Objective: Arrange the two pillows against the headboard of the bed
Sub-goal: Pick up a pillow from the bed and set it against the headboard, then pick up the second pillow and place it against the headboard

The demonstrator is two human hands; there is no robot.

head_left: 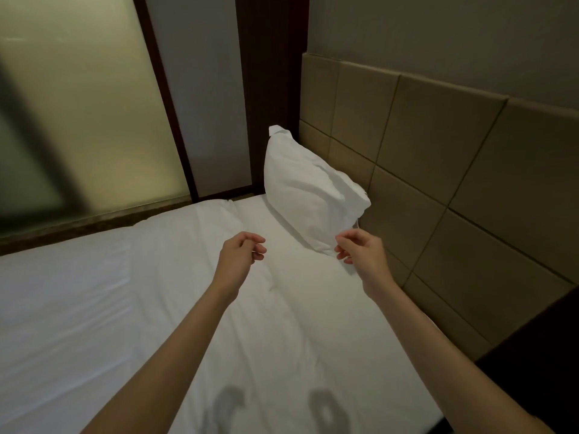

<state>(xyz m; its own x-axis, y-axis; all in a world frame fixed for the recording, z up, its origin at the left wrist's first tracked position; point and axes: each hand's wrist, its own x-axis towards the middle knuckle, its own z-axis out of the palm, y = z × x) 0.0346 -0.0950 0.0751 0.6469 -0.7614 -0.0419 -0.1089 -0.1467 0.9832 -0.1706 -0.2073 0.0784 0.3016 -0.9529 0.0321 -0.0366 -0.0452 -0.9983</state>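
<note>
Only one pillow shows: a white pillow stands on its edge, leaning against the headboard at the far corner of the bed.
Pillow shape: creased, with one corner of the case poking up at the top (the lower corner is hidden behind the right hand).
Bed: covered by a white sheet, rumpled into soft folds between the two forearms; nothing else lies on it.
Headboard: tan padded panels in a grid, running along the right side of the view.
Left hand: raised over the sheet, well apart from the pillow, its grip loosely curled and holding nothing, fingers slightly bent.
Right hand: up at the pillow's lower near corner, grip half curled with thumb and fingers apart; whether the fingertips touch the case I cannot tell.
Background: a frosted glass panel in a dark frame beyond the bed's far side.
</note>
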